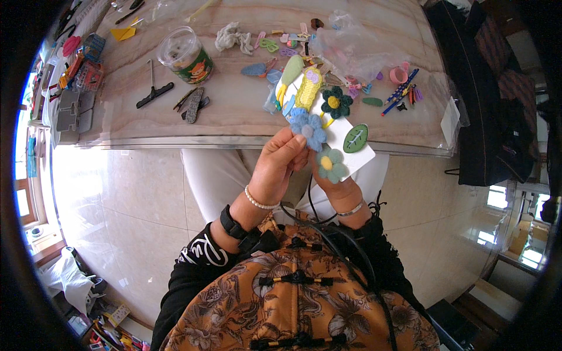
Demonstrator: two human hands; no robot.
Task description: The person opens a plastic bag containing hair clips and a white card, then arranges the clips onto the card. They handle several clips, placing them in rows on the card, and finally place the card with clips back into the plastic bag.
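My left hand [281, 153] pinches a blue felt flower [308, 129] at the near left edge of a white card [361, 159]. Beneath the card's lower part is my right hand [334, 186], its fingers mostly hidden. On the card sit a dark green flower with a yellow centre [336, 102], a green leaf [355, 138], a pale green flower [331, 163], a yellow crocheted hair clip [309, 87] and a light green padded clip [293, 70]. Several colourful hair clips, among them a green one [268, 44], lie on the table beyond.
On the marble-patterned table [237, 109] stand a clear plastic tub [186, 57], a black-handled tool [155, 94] and nail files [195, 105]. Crumpled white tissue [233, 38], a clear plastic bag [351, 48], blue pencils [400, 92] and a pink ring-shaped item [398, 75] lie farther along. Black cables hang before my torso.
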